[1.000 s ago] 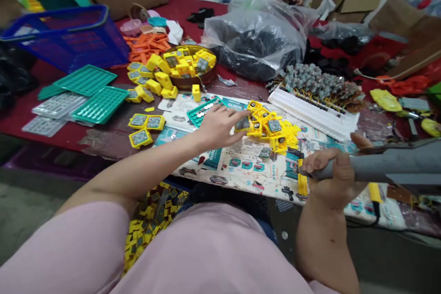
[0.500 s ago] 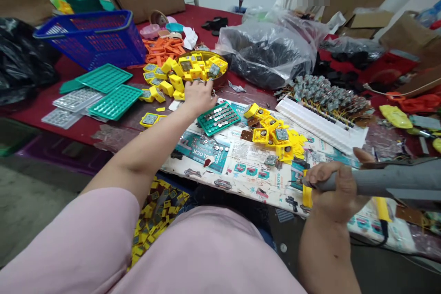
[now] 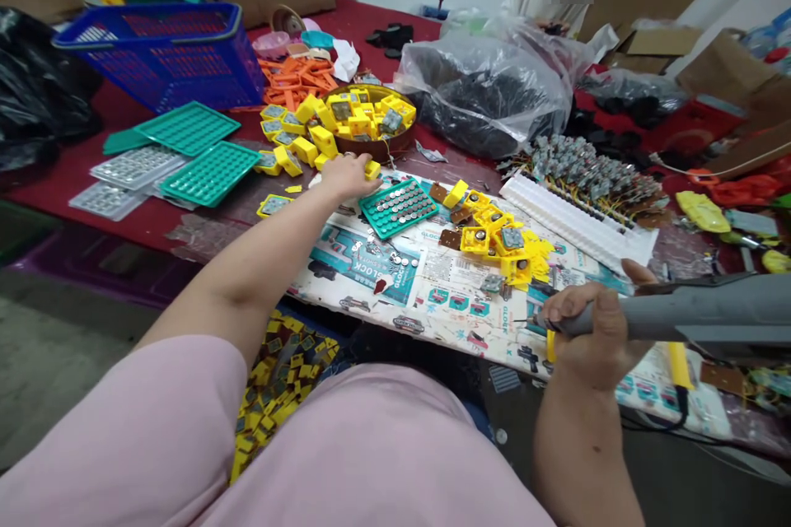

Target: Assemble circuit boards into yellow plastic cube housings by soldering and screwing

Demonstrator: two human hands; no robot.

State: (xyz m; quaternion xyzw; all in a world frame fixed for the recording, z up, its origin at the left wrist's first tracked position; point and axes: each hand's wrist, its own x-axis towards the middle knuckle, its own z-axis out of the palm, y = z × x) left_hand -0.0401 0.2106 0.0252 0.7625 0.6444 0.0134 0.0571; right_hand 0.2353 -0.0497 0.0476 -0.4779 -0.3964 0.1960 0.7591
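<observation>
My left hand [image 3: 344,178] is closed on a small yellow plastic case [image 3: 372,170], just in front of a round bowl [image 3: 403,143] heaped with yellow cases. Right beside that hand lies a green tray [image 3: 395,218] holding rows of silver button cells. My right hand [image 3: 596,338] grips a grey electric screwdriver [image 3: 661,317], its thin bit pointing left over the printed cardboard. Several open yellow cases [image 3: 475,239] with round dark parts inside lie between the two hands, among brown plates and small yellow pieces. Part of another yellow piece shows behind the right hand.
A white foam strip [image 3: 574,222] with wired circuit boards stands at the right. Behind are a clear bag [image 3: 482,99], orange parts [image 3: 297,81] and a blue basket [image 3: 173,58]. More green trays [image 3: 210,173] lie left. A yellow-handled tool [image 3: 680,366] lies right. Across the table sits a person.
My left hand has drawn back slightly from the bowl, with a yellow case now showing at its fingertips. The right hand still holds the screwdriver; the view has shifted a little.
</observation>
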